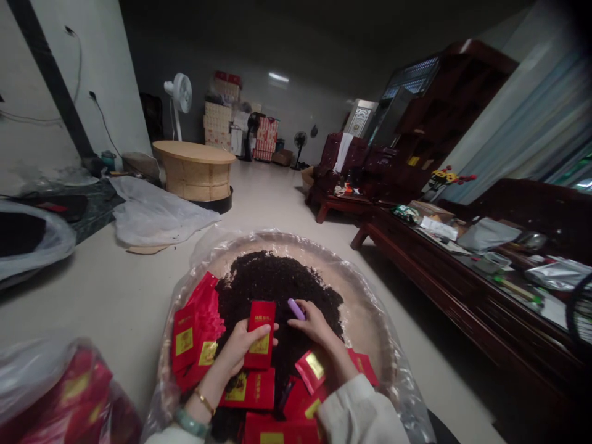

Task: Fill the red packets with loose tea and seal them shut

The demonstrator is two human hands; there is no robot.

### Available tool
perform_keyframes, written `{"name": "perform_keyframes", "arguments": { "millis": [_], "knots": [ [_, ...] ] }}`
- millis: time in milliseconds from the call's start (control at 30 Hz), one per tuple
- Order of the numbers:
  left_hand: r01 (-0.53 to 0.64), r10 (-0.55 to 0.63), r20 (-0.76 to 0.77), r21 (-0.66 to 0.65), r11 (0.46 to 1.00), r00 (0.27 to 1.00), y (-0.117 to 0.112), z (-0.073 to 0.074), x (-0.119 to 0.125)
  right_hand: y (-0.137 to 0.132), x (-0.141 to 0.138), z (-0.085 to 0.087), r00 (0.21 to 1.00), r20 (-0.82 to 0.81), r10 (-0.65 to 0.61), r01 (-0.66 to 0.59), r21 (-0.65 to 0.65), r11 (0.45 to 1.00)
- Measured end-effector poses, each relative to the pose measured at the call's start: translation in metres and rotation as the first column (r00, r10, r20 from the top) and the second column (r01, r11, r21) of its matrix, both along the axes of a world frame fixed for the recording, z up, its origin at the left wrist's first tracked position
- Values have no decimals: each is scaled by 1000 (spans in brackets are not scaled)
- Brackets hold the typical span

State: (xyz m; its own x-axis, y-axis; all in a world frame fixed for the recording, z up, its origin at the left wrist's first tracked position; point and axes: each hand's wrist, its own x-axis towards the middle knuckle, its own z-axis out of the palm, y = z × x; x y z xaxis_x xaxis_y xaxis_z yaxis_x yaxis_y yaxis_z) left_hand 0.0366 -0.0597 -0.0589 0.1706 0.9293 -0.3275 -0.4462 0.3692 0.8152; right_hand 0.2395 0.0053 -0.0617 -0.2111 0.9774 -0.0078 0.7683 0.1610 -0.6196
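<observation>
My left hand (246,342) is closed around a red packet (261,314) with gold print, held upright with the thumb across its front. My right hand (312,322) grips a purple stick-like handle (296,309); whatever is at its other end is hidden. Both hands are above a heap of dark loose leaves, which look like tea (277,277), in a wide round woven tray (377,320) covered with clear plastic. Red packets (203,308) are piled along the tray's left side. Closer to me lie more flat red packets (254,390), and a small red sachet (311,370) sits by my right forearm.
A plastic bag of red packets (74,394) is at lower left, with a plastic-lined container of dark material (28,234) beyond. A round wooden stand (197,169) and plastic sheet (157,213) are on the floor. A cluttered dark wooden table (416,265) runs along the right.
</observation>
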Motion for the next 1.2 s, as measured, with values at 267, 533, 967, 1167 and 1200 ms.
{"name": "perform_keyframes", "arguments": {
  "millis": [267,533,967,1167,1200],
  "knots": [
    [31,-30,-70,10,999,997,-1,4,3,4,-12,24,910,-376,176,-176,35,984],
    [60,-52,-132,53,997,990,-3,6,3,-8,-40,66,899,-151,410,-398,106,911],
    [110,-98,-148,76,991,984,-4,4,7,-14,-42,46,882,-110,458,-468,-92,879],
    [108,-88,-197,90,990,976,-2,-1,7,-10,-26,34,868,-287,405,-469,-203,860],
    [108,-93,-188,71,992,978,-2,-1,6,-10,-25,35,862,-321,393,-468,-204,860]
  ]
}}
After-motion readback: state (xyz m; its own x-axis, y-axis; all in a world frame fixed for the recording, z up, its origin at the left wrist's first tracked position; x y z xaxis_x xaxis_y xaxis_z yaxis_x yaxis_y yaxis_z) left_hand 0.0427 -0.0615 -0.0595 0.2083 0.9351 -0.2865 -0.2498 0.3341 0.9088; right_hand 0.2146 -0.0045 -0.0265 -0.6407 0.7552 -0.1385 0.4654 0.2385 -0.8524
